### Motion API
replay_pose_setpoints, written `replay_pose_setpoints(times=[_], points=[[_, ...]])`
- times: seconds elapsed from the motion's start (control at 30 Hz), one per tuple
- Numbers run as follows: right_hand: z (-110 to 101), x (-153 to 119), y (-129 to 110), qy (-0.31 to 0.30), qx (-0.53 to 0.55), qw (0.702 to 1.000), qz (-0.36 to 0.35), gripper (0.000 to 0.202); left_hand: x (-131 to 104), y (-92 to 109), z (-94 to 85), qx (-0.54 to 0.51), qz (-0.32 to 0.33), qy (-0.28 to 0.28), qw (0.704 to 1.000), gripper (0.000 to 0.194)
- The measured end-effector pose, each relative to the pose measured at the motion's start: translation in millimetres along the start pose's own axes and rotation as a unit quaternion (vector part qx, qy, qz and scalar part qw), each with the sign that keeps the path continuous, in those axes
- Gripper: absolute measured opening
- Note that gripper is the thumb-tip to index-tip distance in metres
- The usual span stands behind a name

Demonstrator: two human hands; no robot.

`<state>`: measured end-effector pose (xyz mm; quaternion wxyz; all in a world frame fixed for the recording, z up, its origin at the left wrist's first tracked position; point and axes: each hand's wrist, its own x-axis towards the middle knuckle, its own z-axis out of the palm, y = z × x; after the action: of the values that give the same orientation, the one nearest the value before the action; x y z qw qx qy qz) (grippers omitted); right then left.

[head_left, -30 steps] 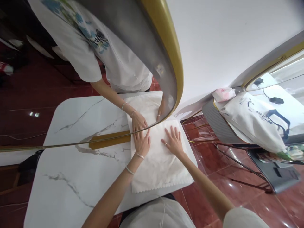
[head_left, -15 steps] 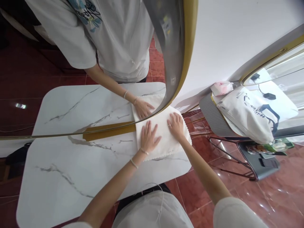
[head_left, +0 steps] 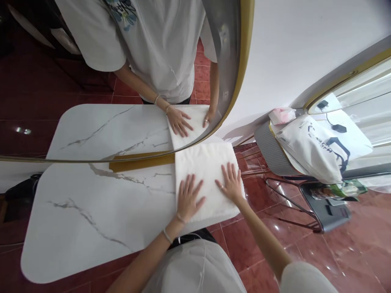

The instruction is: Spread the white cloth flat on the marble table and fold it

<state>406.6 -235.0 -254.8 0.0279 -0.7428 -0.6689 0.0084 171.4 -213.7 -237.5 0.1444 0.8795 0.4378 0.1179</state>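
Note:
A folded white cloth [head_left: 207, 162] lies flat at the right end of the white marble-patterned table [head_left: 100, 219], against the mirror's lower edge. My left hand [head_left: 188, 198] rests palm down on the cloth's left part, fingers spread. On its right part lies my right hand [head_left: 229, 184], also flat with fingers apart and a ring showing on one finger. Neither hand grips anything. Both hands and part of the cloth appear again in the large mirror.
The gold-framed mirror [head_left: 242, 65] stands across the table's back. To the right, a grey ribbed cabinet [head_left: 266, 148] bears a white printed bag [head_left: 311, 146] and a pink-and-white packet [head_left: 282, 116]. A dark chair [head_left: 328, 215] holds a green package [head_left: 348, 189] and a dark flat object.
Both hands have moved toward my body, and the cloth's near edge is now closer to the table's front edge. The cloth's scalloped border no longer shows clearly. The view has shifted slightly.

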Motion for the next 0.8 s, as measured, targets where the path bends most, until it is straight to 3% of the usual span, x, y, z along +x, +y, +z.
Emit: replay_pose_setpoints(times=[0.1,0.17,0.3,0.47,0.7,0.8], points=[[-1.8,60.6,14.6,-0.017,0.017,1.0,0.017,0.072,57.6,-16.2,1.3,0.003,-0.004,-0.005,1.0,0.062],[-2.3,85.7,18.4,-0.014,0.025,0.999,0.018,0.072,84.7,-26.3,2.0,0.007,-0.001,-0.006,1.0,0.062],[-2.3,87.4,13.1,0.055,0.062,0.995,0.046,0.063,95.7,-34.9,2.6,0.007,0.012,-0.008,1.0,0.062],[-0.5,33.5,1.6,0.086,0.086,0.991,0.058,0.057,53.6,-20.7,3.5,0.007,0.014,0.002,1.0,0.061],[9.0,-68.8,-13.8,0.062,0.032,0.998,-0.01,0.069,-46.2,20.4,12.8,0.01,-0.013,0.034,0.999,0.064],[12.2,-86.4,-20.6,0.072,0.023,0.997,-0.007,0.069,-57.4,30.6,12.9,-0.009,-0.055,0.059,0.997,0.056]])
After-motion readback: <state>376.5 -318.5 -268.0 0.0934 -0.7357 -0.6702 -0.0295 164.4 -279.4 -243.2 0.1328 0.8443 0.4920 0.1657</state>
